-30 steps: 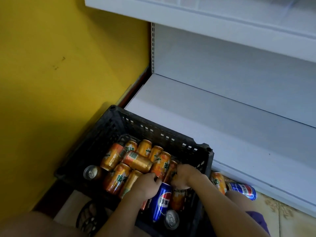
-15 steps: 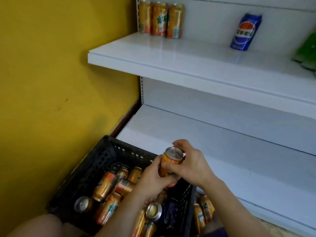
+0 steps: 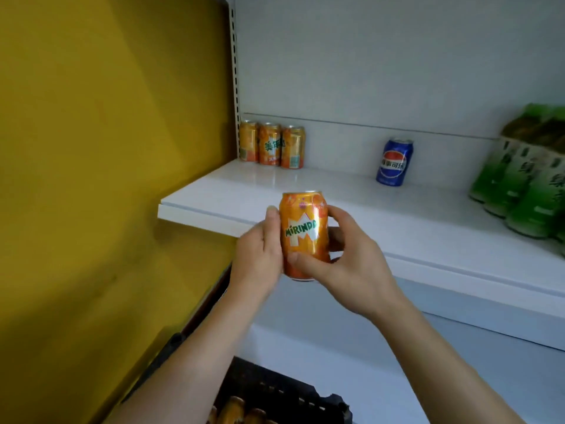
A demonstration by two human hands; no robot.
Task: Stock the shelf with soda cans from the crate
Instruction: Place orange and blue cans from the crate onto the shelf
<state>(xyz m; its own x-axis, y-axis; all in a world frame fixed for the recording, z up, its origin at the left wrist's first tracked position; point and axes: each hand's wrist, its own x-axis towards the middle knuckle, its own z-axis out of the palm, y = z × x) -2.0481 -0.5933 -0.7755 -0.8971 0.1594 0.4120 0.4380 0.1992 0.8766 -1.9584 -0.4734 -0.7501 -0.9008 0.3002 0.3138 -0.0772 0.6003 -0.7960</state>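
Note:
An orange Mirinda can [image 3: 304,231] stands upright in the air just in front of the white shelf's [image 3: 406,228] front edge. My left hand [image 3: 260,258] grips its left side and my right hand [image 3: 342,264] grips its right side, thumb across the lower front. Three orange cans [image 3: 272,144] stand in a row at the shelf's back left corner. A blue Pepsi can [image 3: 394,162] stands alone further right at the back. The black crate [image 3: 275,396] shows at the bottom edge with the tops of a few orange cans in it.
Green bottles [image 3: 519,185] crowd the shelf's right end. A yellow wall [image 3: 101,179] closes off the left side. A lower white shelf [image 3: 351,362] lies behind the crate. The upper shelf between the orange cans and the Pepsi can is bare.
Both hands lifted the orange can out of the crate up to the level of the upper shelf. The view tilted upward, so the crate dropped to the bottom edge.

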